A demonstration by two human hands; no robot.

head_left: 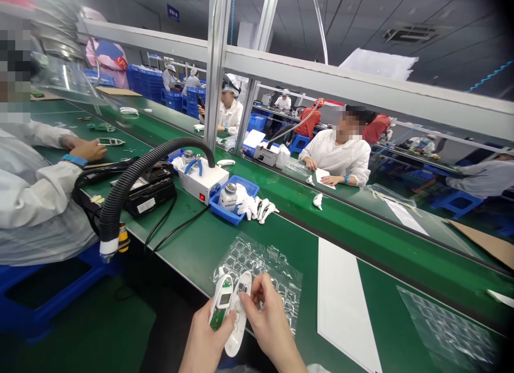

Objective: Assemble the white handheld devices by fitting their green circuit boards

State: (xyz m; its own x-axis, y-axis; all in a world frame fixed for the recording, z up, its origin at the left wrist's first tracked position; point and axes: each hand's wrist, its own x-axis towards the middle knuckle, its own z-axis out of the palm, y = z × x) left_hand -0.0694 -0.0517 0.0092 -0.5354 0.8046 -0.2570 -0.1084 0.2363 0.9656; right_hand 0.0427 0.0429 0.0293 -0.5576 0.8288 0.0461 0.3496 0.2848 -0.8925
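Observation:
My left hand (pixel 206 333) is closed around a white plastic casing half with a green circuit board (pixel 218 315) and a small rectangular display frame inside. Its thumb also presses against the edge of a second, long white casing half (pixel 236 338), held side by side with the first. On that second half, my right hand (pixel 267 314) rests its thumb near the window opening at the top, with the other fingers curled. Whether a small part sits between those fingers is hidden. Beneath and behind both hands lies a clear plastic blister tray (pixel 249 260) on the green bench.
A blue bin (pixel 228 216) holds a metal-capped bottle (pixel 228 195) and white casing parts (pixel 257 206). Beyond stands a white box (pixel 201 180) with a black ribbed hose (pixel 140 164). A white sheet (pixel 341 303) lies to the right. Co-workers sit at left and across the green conveyor (pixel 297 201).

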